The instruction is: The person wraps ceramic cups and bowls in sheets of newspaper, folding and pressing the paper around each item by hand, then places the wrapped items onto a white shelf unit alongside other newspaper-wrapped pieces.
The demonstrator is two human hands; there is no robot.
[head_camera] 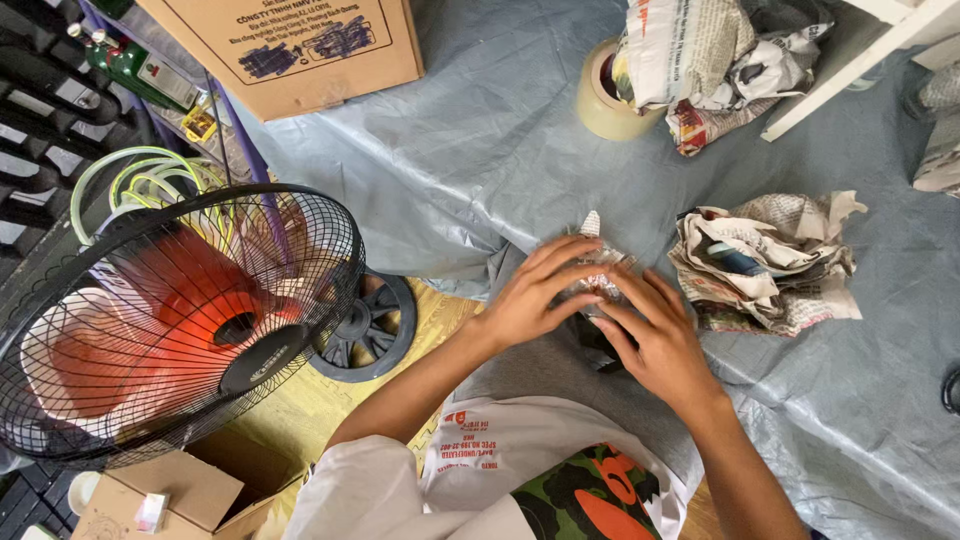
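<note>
Both hands press around a small newspaper-wrapped bundle (598, 285), just left of the crumpled newspaper wad (770, 265): left hand (535, 295) laid over it, right hand (655, 335) cupping its near side.

Tarp (500, 150) grey-blue; fan (180, 320) black grille, orange blades; tape roll (600, 105) beige; newsprint bundle (770, 265) b/w w/ red.

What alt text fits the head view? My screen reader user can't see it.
Both hands, left hand and right hand, press a newspaper-wrapped bundle on a grey tarp. A standing fan sits left, crumpled newspaper right.
</note>
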